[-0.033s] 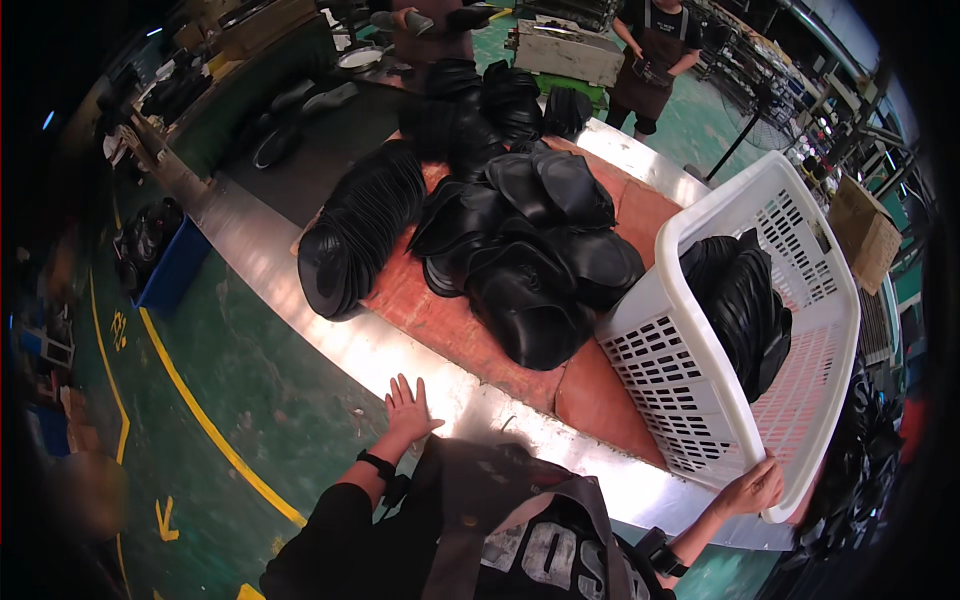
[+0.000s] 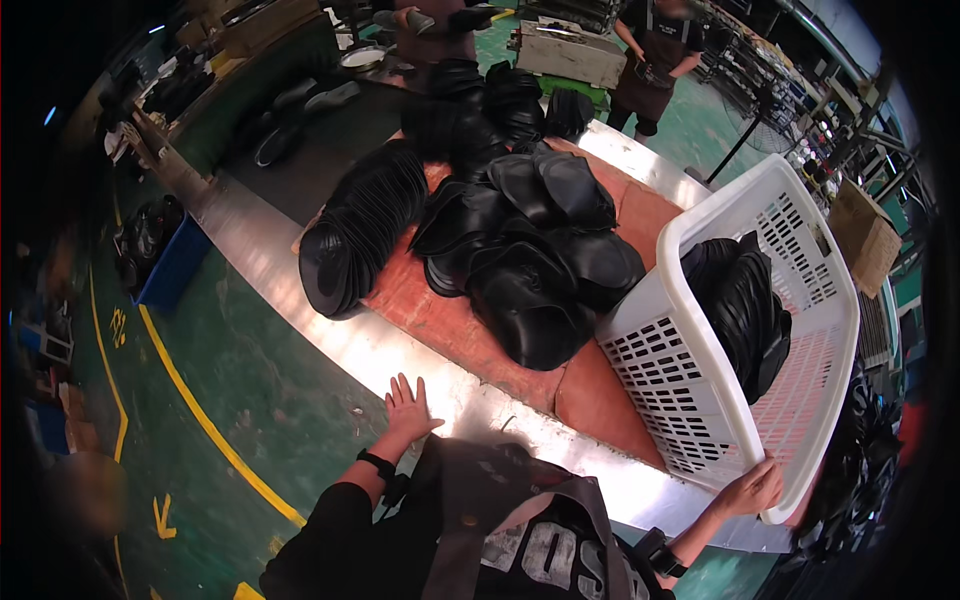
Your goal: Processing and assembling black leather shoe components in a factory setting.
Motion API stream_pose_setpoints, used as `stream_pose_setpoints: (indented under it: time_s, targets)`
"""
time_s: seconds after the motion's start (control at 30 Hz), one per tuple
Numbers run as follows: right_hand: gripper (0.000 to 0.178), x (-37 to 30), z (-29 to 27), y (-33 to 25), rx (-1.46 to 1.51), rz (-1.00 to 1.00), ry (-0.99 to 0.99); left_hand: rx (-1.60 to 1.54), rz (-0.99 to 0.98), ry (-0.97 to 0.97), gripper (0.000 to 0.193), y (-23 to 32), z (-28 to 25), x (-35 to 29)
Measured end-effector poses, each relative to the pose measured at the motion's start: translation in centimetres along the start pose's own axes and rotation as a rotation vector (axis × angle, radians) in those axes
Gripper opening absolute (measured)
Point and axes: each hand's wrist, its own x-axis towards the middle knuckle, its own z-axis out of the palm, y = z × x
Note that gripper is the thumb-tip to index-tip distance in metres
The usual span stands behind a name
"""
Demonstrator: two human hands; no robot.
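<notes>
My left hand (image 2: 405, 410) rests with fingers spread at the near metal edge of the table, holding nothing. My right hand (image 2: 755, 488) has its fingers closed round the near rim of a white plastic laundry-style basket (image 2: 690, 395), which stands at the right end of the table. A stack of black, curved shoe pieces (image 2: 735, 320) leans inside it. Left of the basket, a loose pile of similar black shoe pieces (image 2: 525, 300) lies on the reddish board (image 2: 480, 355). Further left is a long, neatly nested row of black shoe pieces (image 2: 365, 225).
More black stacks (image 2: 455, 130) stand at the far side. Grey shoes (image 2: 330, 95) lie on a dark mat at the far left. Two people in aprons stand beyond the table. A blue crate (image 2: 175, 260) with black items is on the left; a cardboard box (image 2: 862, 238) is at the right.
</notes>
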Motion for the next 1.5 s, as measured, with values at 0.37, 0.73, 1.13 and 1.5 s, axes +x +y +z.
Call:
stream_pose_setpoints:
  time_s: [0.37,0.73,1.13,1.5]
  targets:
    - [0.031,-0.3,0.5,0.7,-0.080,-0.061,0.034,-0.011,-0.031,-0.027,0.108,0.4,-0.9,-0.3]
    - [0.027,-0.4,0.6,1.3,-0.083,-0.078,0.034,-0.027,-0.028,-0.052,0.107,0.4,-1.1,-0.3]
    - [0.030,-0.2,0.2,0.8,-0.054,-0.088,0.020,0.021,-0.009,-0.024,0.111,0.2,-0.7,-0.2]
    - [0.030,-0.4,0.4,1.5,-0.054,-0.072,0.013,-0.010,-0.030,-0.048,0.109,0.3,-0.8,-0.2]
